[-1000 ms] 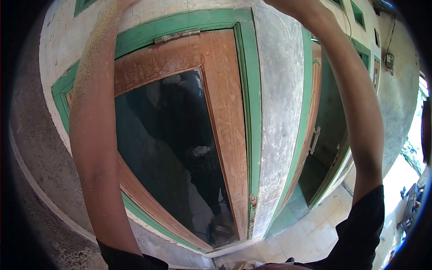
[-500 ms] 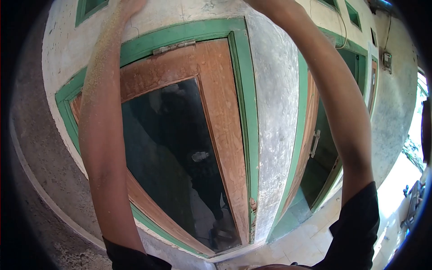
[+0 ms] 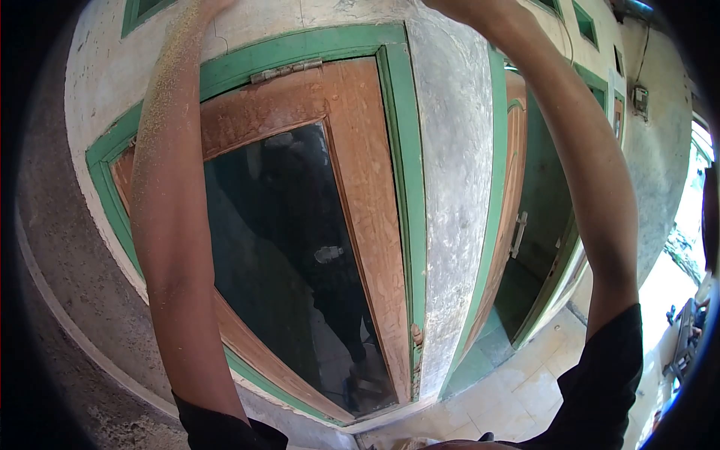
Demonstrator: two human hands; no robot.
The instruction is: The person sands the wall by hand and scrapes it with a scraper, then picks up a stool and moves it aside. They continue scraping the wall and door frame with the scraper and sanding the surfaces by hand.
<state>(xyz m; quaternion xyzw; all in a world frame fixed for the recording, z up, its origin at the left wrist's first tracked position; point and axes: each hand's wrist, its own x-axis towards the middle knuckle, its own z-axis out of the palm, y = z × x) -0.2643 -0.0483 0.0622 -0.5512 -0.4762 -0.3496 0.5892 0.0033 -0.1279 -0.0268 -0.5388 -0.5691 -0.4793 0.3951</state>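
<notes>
Both my arms reach up past the top of the head view. Of my left hand [image 3: 216,6], only a sliver by the wrist shows at the top edge; the fingers are cut off. Yellowish dust coats the left forearm [image 3: 176,90]. My right hand [image 3: 450,6] is likewise cropped near the wrist, above the grey plaster pillar, its fingers out of sight. Whatever either hand holds or touches is hidden. Below and between the arms is a brown wooden window sash [image 3: 360,150] with dark glass [image 3: 285,217], set in a green frame [image 3: 405,150].
A metal hinge [image 3: 286,70] sits at the sash's top. Right of the grey pillar [image 3: 457,165] stands an open brown door [image 3: 512,165] with a handle [image 3: 518,235]. An electric meter box [image 3: 640,101] hangs on the far wall. Pale floor tiles [image 3: 510,405] lie below.
The view has shifted slightly, so the window and pillar appear a little higher and further left. My right arm sits further right in the picture; my left arm is nearly unchanged.
</notes>
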